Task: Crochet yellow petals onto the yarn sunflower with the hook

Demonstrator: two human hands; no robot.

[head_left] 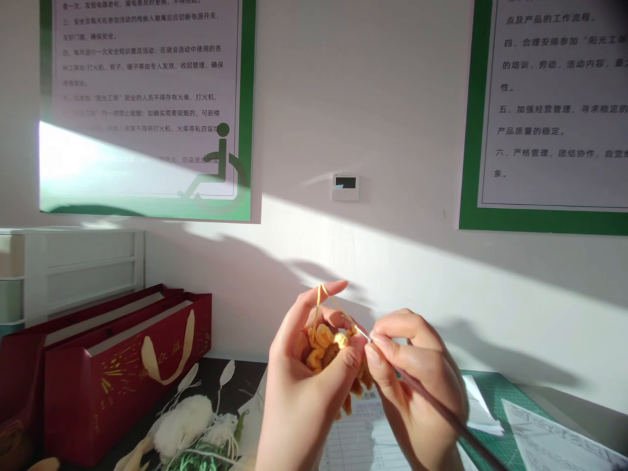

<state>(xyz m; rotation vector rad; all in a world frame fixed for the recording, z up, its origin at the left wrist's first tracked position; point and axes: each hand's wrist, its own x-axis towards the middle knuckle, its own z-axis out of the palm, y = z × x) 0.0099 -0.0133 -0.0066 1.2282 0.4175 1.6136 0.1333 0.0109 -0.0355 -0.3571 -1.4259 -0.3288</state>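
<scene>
In the head view, my left hand [307, 373] pinches a yellow-orange crocheted piece [324, 340] with ruffled edges between thumb and fingers. A yellow yarn strand [318, 304] loops over its raised index finger. My right hand [417, 366] is closed on a crochet hook [432, 402] with a metal tip and a long dark handle. The hook's tip meets the yarn at the upper right of the piece, and the two hands are close together. Part of the piece hangs below my left thumb, partly hidden by the fingers.
Red gift bags [127, 373] and a white rack [88, 261] stand at the left. White and green yarn [186, 425] lies before them. Printed papers [363, 438] lie beneath the hands; a green cutting mat [515, 399] is at the right. Behind is a wall with posters [248, 131].
</scene>
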